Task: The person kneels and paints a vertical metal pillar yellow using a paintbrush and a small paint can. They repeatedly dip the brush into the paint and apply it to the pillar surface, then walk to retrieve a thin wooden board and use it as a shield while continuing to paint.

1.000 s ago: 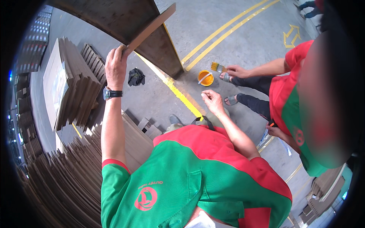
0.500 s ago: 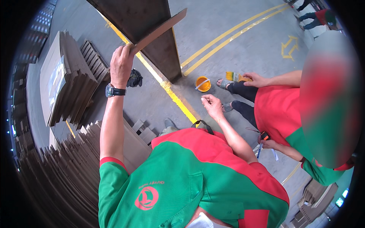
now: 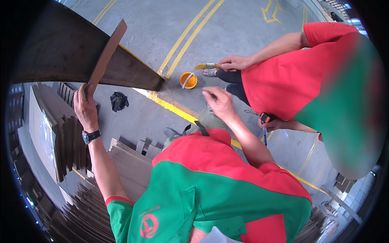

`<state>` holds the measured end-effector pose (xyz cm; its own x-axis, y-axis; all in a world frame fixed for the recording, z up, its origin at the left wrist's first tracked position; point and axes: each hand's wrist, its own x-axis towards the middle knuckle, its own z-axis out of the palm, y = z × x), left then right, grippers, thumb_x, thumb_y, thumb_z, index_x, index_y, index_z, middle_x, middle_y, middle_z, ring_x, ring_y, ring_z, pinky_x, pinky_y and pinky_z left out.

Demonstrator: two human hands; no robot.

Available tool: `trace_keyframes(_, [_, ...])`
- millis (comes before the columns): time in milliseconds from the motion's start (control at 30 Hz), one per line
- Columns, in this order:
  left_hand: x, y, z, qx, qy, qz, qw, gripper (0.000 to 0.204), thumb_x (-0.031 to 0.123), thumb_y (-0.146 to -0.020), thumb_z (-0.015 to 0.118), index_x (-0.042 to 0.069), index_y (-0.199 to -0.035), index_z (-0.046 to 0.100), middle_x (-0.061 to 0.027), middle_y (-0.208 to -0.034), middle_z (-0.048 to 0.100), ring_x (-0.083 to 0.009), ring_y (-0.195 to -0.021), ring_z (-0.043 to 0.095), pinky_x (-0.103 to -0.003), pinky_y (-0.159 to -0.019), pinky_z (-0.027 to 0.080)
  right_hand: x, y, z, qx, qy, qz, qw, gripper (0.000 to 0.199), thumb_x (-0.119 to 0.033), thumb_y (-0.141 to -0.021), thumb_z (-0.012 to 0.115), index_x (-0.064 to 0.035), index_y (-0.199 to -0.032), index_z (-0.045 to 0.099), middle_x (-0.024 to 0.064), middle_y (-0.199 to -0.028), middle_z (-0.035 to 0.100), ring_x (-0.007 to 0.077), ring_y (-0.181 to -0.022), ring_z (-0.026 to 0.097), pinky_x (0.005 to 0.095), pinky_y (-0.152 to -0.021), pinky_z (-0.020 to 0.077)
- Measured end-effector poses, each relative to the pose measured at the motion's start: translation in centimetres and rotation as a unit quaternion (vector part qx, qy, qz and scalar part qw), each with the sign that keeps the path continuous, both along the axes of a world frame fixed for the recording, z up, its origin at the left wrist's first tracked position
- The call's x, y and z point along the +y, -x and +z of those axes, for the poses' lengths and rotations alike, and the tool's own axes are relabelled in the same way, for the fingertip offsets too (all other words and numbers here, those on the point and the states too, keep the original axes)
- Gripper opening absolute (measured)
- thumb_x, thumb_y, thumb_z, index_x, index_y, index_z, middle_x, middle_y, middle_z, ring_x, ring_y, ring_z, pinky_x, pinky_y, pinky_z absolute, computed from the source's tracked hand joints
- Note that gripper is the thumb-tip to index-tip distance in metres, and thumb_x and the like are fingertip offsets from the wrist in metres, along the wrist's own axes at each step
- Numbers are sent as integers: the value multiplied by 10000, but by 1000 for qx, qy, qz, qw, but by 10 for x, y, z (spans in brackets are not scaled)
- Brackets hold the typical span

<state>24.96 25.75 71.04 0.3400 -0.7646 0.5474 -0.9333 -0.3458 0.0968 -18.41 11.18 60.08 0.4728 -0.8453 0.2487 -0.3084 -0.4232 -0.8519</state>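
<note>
My left hand (image 3: 85, 106) is closed around the lower end of a long brown cardboard strip (image 3: 107, 50). The strip lies across the face of a dark steel column (image 3: 56, 52), pointing up and away. Near the middle, my right hand (image 3: 221, 104) hangs in the air with loosely bent fingers and nothing visible in it. Just beyond it, a yellow paint bucket (image 3: 188, 80) with a pale handle stands on the floor. A co-worker at the right holds a paintbrush (image 3: 207, 66) with yellow bristles near the bucket, and an orange-and-black tape measure (image 3: 265, 118) in the other hand.
Stacked cardboard sheets (image 3: 67, 125) stand at the left, with more cardboard (image 3: 131, 164) beside my left arm. A black crumpled bundle (image 3: 118, 101) lies on the floor near the column. A yellow floor line (image 3: 174, 109) runs from the column's base toward my feet.
My view has turned, so the column now lies further left. The cardboard strip stays in my left hand against the column. My right hand's fingers have loosened. The co-worker has come nearer with the brush.
</note>
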Motion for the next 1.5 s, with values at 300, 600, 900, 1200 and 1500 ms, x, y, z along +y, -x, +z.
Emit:
trace_keyframes(300, [-4, 8, 5, -3, -11, 24, 1000, 186, 143, -973, 681, 28, -1118, 672, -133, -1039, 692, -345, -969, 670, -422, -820, 546, -70, -2, 44, 330, 262, -42, 906, 557, -330, -811, 798, -210, -1326, 623, 24, -1356, 552, 287, -1278, 467, 512, -939, 313])
trace_keyframes(600, [2, 2, -9, -29, -9, 84, 996, 187, 78, -925, 728, -1, -1079, 659, -131, -988, 704, -321, -894, 689, -398, -784, 556, -85, -27, 28, 272, 276, -14, 922, 277, -280, -779, 800, -151, -1005, 704, -38, -1020, 641, 201, -1096, 587, 496, -958, 280])
trace_keyframes(900, [34, -2, -28, 23, 50, 186, 981, 146, 34, -926, 704, -15, -1059, 668, -89, -995, 707, -211, -874, 665, -333, -827, 539, -71, -78, -15, 105, 88, 145, 980, 324, -265, -806, 804, -92, -1066, 719, 28, -865, 646, 210, -850, 647, 389, -814, 471])
trace_keyframes(1200, [55, 15, -42, 73, 112, 172, 976, 186, 35, -963, 703, -8, -1139, 659, -72, -1080, 701, -169, -1001, 659, -316, -929, 525, -63, -69, -161, 37, -304, 105, 946, 327, -180, -880, 803, 12, -1116, 683, 158, -911, 704, 278, -796, 688, 349, -724, 534])
trace_keyframes(1500, [39, 18, -30, -11, 40, 237, 971, 213, 14, -913, 715, -11, -1121, 677, -91, -1013, 748, -129, -869, 679, -259, -767, 543, -42, -43, -238, 14, -417, 70, 906, 321, -155, -930, 772, 29, -1177, 682, 75, -938, 724, 105, -821, 645, 279, -758, 523])
